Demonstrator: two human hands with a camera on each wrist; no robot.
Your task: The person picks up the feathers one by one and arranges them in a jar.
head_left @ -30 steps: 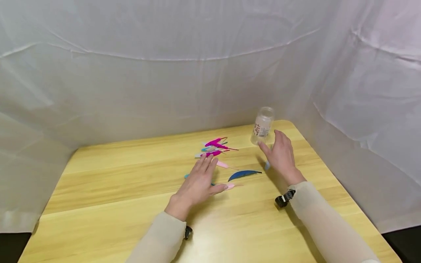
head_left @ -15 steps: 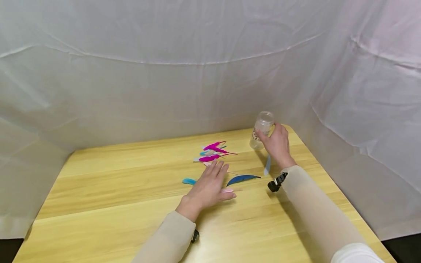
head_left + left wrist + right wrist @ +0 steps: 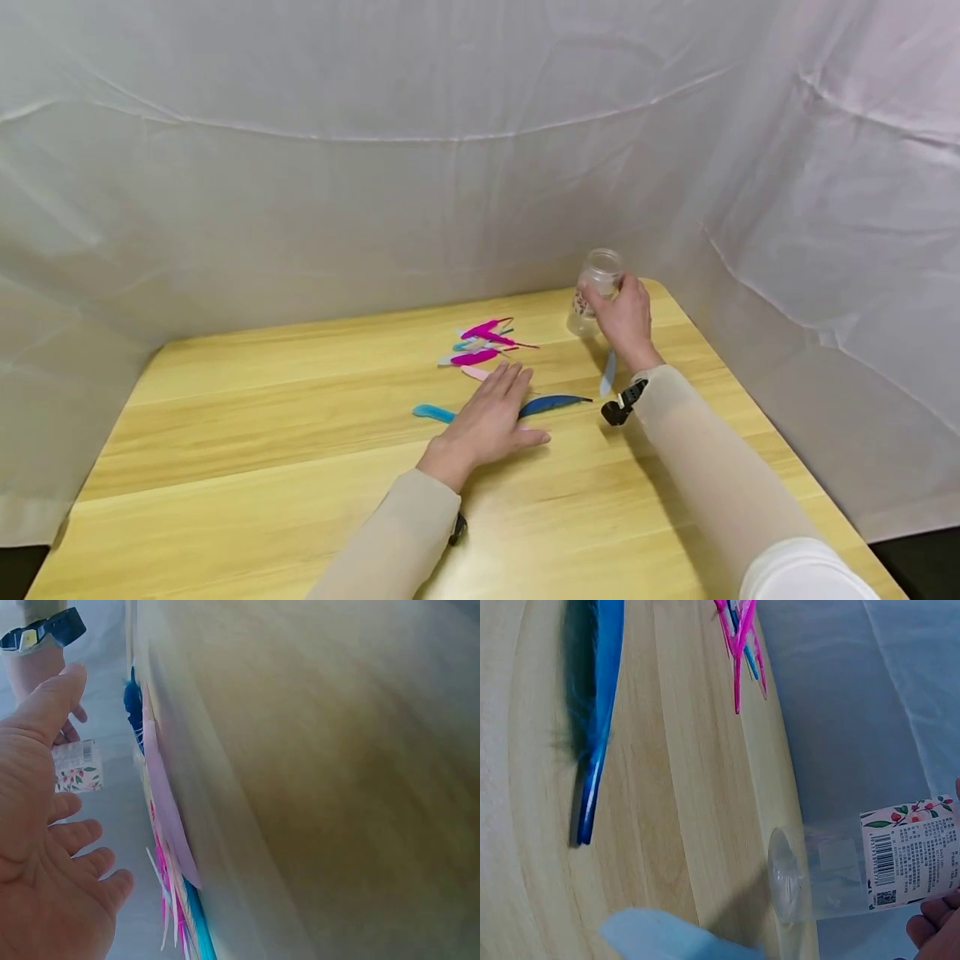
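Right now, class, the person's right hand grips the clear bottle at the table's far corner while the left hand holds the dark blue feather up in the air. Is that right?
Not quite. The right hand does grip the clear bottle, but the head view shows the left hand open and flat by the dark blue feather, which lies on the table.

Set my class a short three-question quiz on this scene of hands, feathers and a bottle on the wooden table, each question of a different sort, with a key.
1. True or false: the right hand grips the clear bottle.
2. What lies just beyond the fingertips of the left hand? A) the dark blue feather B) a pair of scissors C) a bottle cap
3. Fill in: the heap of magenta feathers lies on the ____ table.

Key
1. True; its fingers curl round the bottle near the label.
2. A; the left hand lies flat and open on the table, fingers beside that feather.
3. Wooden.
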